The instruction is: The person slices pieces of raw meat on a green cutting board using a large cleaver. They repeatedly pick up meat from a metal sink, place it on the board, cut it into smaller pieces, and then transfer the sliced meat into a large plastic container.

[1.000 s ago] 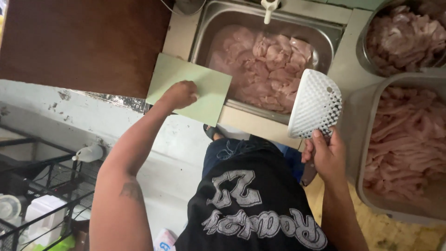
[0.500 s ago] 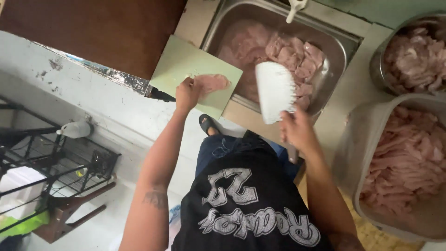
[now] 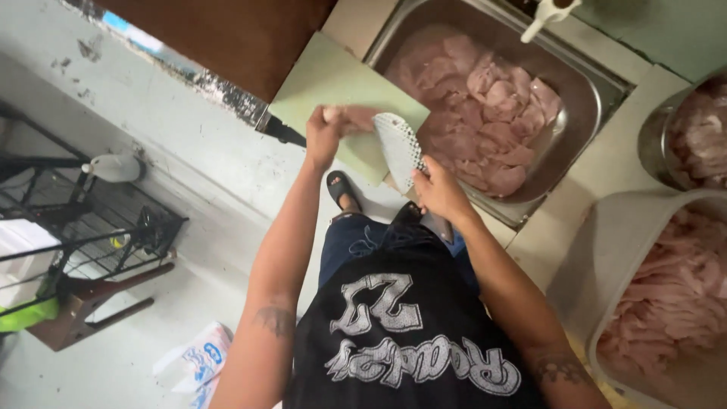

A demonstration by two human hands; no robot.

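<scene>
We have a piece of raw meat (image 3: 357, 117) pinned flat on the pale green cutting board (image 3: 326, 83) under our left hand (image 3: 327, 136), fingers pressed down on it, while our right hand (image 3: 439, 193) is wrapped tight around the handle of the dimpled cleaver (image 3: 399, 148), blade set against the meat's near edge. It looks like the slicing step (the steel sink (image 3: 598, 98) beside the board holds more pieces), so the next stroke calls for a level blade and fingertips kept clear.
</scene>
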